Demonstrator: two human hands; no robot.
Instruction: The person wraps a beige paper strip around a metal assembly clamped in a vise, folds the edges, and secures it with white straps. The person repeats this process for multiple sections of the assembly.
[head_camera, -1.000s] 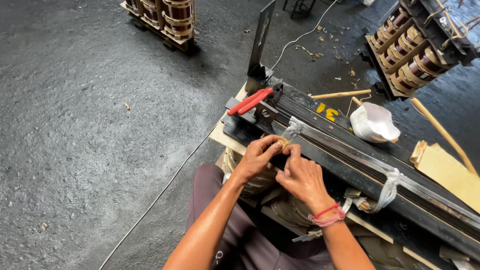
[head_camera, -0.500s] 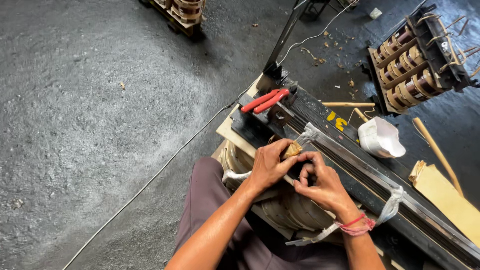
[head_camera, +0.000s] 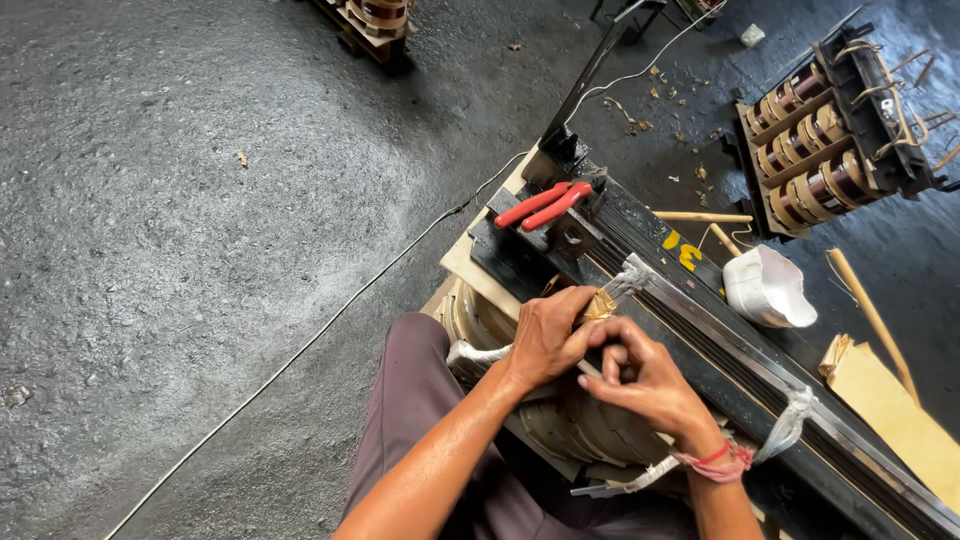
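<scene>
Rough grey concrete floor (head_camera: 180, 230) fills the left of the scene, with a thin cable (head_camera: 330, 320) running across it toward the near left. At centre right sits a large transformer core (head_camera: 700, 330), a long black laminated bar with yellow marks painted on it and coils (head_camera: 590, 430) beneath it. The left hand (head_camera: 545, 335) rests on the near edge of the bar, its fingers curled shut around a small tan wedge of paper or wood (head_camera: 600, 305), just beside a white cloth tie (head_camera: 630, 280) that wraps the bar. The right hand (head_camera: 645, 380) lies touching the left, fingers bent and pinched together at the same spot; what they grip is hidden. A red band (head_camera: 715, 462) circles the right wrist. Red-handled pliers (head_camera: 545, 203) lie on the far end of the bar. A white bowl-like object (head_camera: 768, 288) sits to the right, wooden sticks (head_camera: 700, 216) near it, and another wound coil assembly (head_camera: 830, 130) stands at far right.
</scene>
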